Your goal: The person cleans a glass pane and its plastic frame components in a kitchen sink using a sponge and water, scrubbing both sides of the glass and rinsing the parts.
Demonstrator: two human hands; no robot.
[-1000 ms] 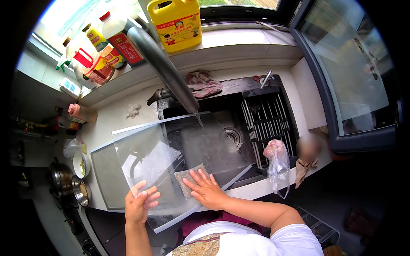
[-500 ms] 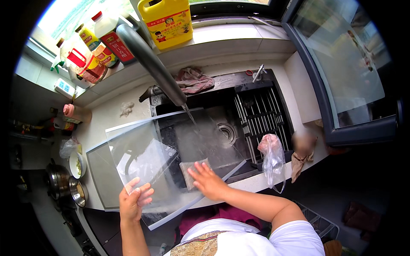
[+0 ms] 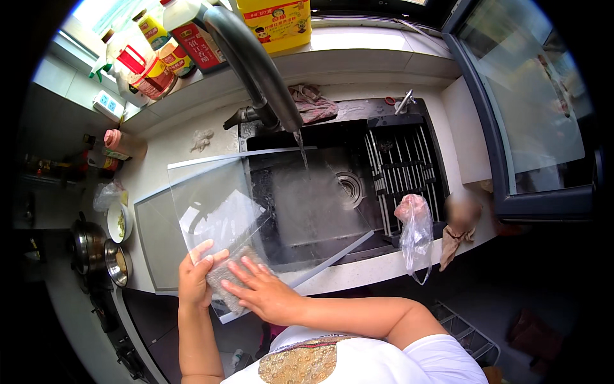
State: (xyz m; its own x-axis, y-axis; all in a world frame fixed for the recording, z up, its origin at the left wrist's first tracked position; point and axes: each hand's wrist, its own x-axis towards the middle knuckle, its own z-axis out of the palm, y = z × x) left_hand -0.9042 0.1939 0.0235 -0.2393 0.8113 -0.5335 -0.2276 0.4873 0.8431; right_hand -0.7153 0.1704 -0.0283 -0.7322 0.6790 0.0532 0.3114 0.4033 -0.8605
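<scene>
A clear glass panel [image 3: 214,214] with pale edge strips lies slanted over the dark sink [image 3: 342,137] and its near left counter. My left hand [image 3: 197,278] is closed on the panel's near left edge, thumb on top. Spread flat, my right hand [image 3: 268,296] presses a greyish-beige scrubbing cloth [image 3: 225,291] on the glass, close to my left fingers. Water runs from the grey faucet [image 3: 256,64] onto the far part of the panel. Through the wet glass shows the round drain [image 3: 349,190].
A second framed panel [image 3: 155,233] rests on the left counter. Right of it in the sink stands a black roll-up rack [image 3: 406,160]. A plastic bag with pinkish contents [image 3: 416,233] sits on the front rim. An open window sash [image 3: 492,147] juts in at right. Bottles [image 3: 192,38] line the sill.
My right hand has slid the cloth left and nearer across the glass, up to my left hand. The left hand keeps its hold on the edge. The whole view has shifted slightly.
</scene>
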